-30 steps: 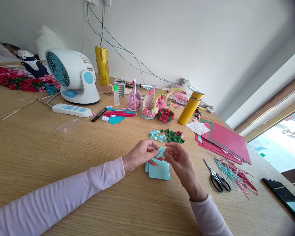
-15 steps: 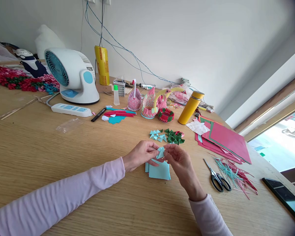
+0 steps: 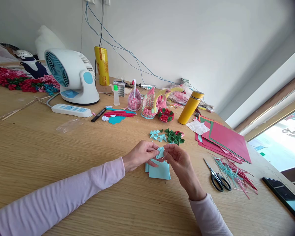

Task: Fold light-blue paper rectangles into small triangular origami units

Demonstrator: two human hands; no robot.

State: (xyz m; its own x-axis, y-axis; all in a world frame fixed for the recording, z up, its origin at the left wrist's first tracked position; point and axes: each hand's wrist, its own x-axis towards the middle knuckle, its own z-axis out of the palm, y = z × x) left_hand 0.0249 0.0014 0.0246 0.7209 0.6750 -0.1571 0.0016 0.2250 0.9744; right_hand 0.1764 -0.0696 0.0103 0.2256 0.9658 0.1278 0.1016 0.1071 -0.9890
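Between my two hands is a small folded piece of light blue paper (image 3: 160, 152). My left hand (image 3: 143, 153) pinches its left side with thumb and fingers. On the right side, my right hand (image 3: 178, 159) grips it with thumb and forefinger. Just below lies a stack of light blue paper slips (image 3: 159, 171), partly covered by my left fingers. Beyond my hands sit a cluster of light blue folded triangles (image 3: 157, 135) and a heap of dark green folded triangles (image 3: 175, 136), with a few pink ones behind.
Scissors (image 3: 217, 178) lie at the right beside shredded paper strips (image 3: 236, 175) and a phone (image 3: 285, 196). Coloured sheets (image 3: 228, 139) and a yellow flask (image 3: 191, 107) are farther back. Folded-paper swans (image 3: 148, 105), a red-green paper ring (image 3: 165, 115) and a fan (image 3: 72, 75) stand behind.
Almost nothing differs. Both hands keep the folded light blue paper in the same place, with only a very slight shift of the paper and fingers.
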